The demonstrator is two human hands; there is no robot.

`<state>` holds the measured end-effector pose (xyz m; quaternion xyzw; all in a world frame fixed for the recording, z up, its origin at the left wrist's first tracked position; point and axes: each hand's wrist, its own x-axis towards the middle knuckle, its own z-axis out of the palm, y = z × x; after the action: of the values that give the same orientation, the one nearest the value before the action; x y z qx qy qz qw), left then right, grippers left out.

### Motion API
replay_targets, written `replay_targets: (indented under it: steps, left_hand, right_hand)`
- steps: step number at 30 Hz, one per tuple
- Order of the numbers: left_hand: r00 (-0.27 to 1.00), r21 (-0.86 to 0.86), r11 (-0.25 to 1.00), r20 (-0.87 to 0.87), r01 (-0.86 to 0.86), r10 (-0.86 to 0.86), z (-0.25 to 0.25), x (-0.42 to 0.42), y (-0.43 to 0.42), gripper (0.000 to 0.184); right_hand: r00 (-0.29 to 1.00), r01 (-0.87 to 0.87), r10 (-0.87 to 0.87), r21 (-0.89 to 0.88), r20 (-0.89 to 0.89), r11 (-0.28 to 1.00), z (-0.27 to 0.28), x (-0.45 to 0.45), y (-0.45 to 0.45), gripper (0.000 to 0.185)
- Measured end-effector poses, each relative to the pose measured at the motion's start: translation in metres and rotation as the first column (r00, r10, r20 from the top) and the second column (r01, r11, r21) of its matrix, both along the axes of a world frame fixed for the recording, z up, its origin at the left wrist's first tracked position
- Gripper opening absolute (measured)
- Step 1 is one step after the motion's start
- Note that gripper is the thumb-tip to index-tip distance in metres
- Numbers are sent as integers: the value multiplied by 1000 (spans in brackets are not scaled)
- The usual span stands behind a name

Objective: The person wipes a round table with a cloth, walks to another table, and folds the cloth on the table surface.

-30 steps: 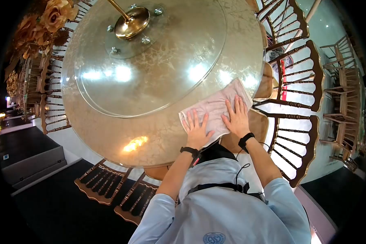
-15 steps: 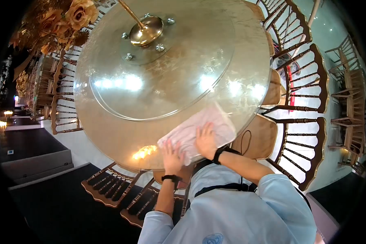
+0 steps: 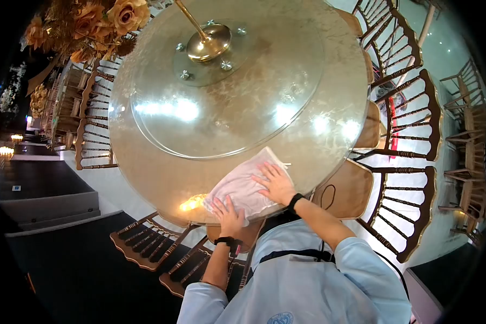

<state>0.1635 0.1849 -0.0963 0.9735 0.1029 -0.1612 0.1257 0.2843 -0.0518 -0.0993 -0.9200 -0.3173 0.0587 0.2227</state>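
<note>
A pale pink cloth [image 3: 243, 183] lies spread on the near edge of a round, glossy marble-patterned table [image 3: 146, 181]. My left hand [image 3: 229, 216] rests flat on the cloth's lower left part, fingers spread. Farther right, my right hand [image 3: 277, 184] presses on the cloth with its fingers apart and pointing up and left. Neither hand is gripping the cloth; both lie on top of it. Dark bands circle both wrists. Just beyond the cloth is the rim of a glass turntable [image 3: 205, 157].
A gold stand [image 3: 209, 43] rises from the turntable's centre. Wooden chairs surround the table, including one at right [image 3: 343, 189] and one at lower left [image 3: 151, 243]. Orange artificial flowers [image 3: 127, 19] hang at upper left. A dark platform [image 3: 46, 186] lies at left.
The cloth looks narrower and more rumpled than before. My right hand has shifted slightly right, with its fingers spread wider. The whole view has moved a little.
</note>
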Motion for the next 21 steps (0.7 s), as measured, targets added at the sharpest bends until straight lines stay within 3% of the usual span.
replay_targets:
  steps: [3,5,8,11,15,16,21]
  left_hand:
    - [991,-91,988,62,127,-121,3,16,-31,85]
    - [945,-149,936,128,318,-300,12,33,-60,84]
    - [898,-158,885,130,438,-421,16,52,-101,91]
    - [908,-97,906,125,412,-399,13,59,-123,87]
    - [886,-99,894,220,436,-408,12,55,-107,84]
    - [869,-92,883,250,460,-426,15,55,-99,82]
    - [892,17,922,244,388,-380,21,28,-33,77]
  right_hand:
    - [997,75,-75,5,27,997,6,10,-51,57]
    - [978,199,-193,-77,77,977,16,10,-88,56]
    - [951,306,-295,-134,96,943,20,-3,-135,58]
    - [932,358,-340,-183,126,916,24,-18,-139,58]
    - [915,393,-404,-258,13,883,18,-36,-90,80]
    - [921,374,-390,-258,-10,891,14,-35,-76,94]
    - [966,202,-236,-262,-109,944,19,-31,-27,97]
